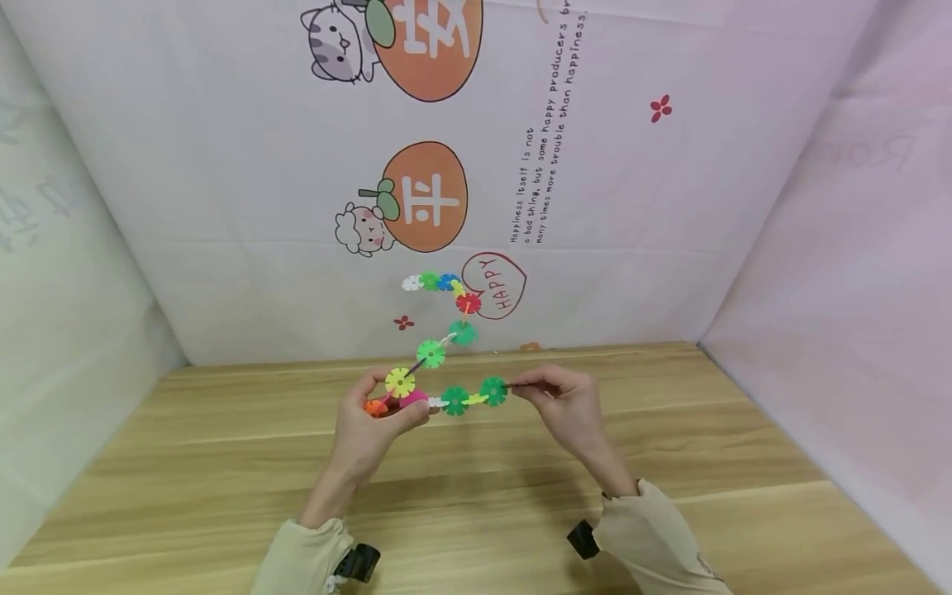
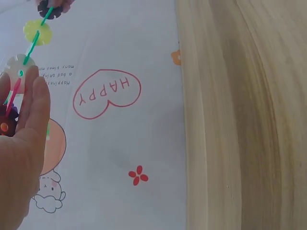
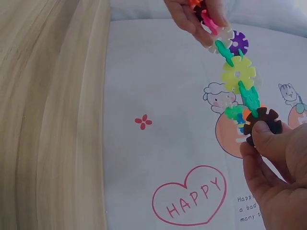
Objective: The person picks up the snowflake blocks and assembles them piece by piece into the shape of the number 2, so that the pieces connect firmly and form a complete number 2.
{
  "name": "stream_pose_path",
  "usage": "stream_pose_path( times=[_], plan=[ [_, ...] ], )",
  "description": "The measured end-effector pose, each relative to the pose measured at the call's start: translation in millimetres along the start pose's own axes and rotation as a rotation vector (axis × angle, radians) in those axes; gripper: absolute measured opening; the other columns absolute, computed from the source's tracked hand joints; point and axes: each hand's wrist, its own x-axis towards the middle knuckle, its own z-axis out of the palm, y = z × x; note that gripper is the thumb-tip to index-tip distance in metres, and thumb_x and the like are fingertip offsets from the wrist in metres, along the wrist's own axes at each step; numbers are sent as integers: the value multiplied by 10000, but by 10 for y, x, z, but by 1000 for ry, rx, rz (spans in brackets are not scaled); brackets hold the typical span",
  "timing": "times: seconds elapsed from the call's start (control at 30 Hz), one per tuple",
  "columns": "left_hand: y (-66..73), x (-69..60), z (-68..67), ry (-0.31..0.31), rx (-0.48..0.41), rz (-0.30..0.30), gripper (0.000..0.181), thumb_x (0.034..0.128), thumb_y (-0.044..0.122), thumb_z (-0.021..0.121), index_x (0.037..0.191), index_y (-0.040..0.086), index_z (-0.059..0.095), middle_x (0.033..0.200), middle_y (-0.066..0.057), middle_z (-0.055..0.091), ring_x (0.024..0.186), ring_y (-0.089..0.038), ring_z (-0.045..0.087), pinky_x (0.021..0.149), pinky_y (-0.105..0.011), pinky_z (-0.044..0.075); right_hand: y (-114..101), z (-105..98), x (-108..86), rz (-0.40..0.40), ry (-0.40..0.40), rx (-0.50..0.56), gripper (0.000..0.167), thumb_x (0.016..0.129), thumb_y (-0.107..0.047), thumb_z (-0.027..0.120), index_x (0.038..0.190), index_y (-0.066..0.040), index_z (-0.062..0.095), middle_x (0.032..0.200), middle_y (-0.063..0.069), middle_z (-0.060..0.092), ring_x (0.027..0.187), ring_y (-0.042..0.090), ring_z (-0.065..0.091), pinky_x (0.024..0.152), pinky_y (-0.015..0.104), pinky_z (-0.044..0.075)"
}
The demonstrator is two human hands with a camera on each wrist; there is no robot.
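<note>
A chain of slotted plastic snowflake discs hangs in the air between both hands in the head view. My left hand (image 1: 366, 426) holds its bend, with thumb and fingers around a pink disc (image 1: 413, 400) beside an orange disc (image 1: 375, 407). At one end, my right hand (image 1: 561, 405) pinches a dark brown disc (image 3: 263, 125) between thumb and fingers; it joins a green disc (image 1: 493, 392). A yellow disc (image 3: 238, 74) and a white disc (image 2: 21, 67) follow along this stretch. The other stretch rises past a red disc (image 1: 468, 303) to a white disc at its free end.
A wooden table (image 1: 223, 479) lies beneath the hands. Behind it stands a white printed cloth (image 1: 260, 207) with cartoon animals and a heart. White cloth walls (image 1: 840, 289) close off both sides. Black straps (image 1: 583, 540) sit at the sleeves.
</note>
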Motion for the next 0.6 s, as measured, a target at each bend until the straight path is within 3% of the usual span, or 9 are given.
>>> stream_pose_path(
  times=[0.23,0.4,0.6],
  plan=[
    [14,8,21,2,-134,51,398,829,-69,697,1155,-68,468,917,-130,675,873,-306,702,804,-398,538,-25,65,-17,-99,58,-47,195,717,180,729,798,3,734,788,110,719,700,194,694,663,211,549],
    [27,9,30,14,-143,61,369,833,-39,709,1130,-48,490,894,-98,697,851,-280,710,800,-400,538,-26,111,-20,-176,97,-59,229,689,225,722,802,26,721,789,130,711,707,196,688,677,178,536],
    [23,19,1,54,-163,35,357,845,3,712,1124,-4,490,908,-96,711,865,-286,708,808,-396,538,7,123,-14,-251,54,-90,218,709,194,729,823,8,727,791,126,710,696,219,687,679,180,534]
  ],
)
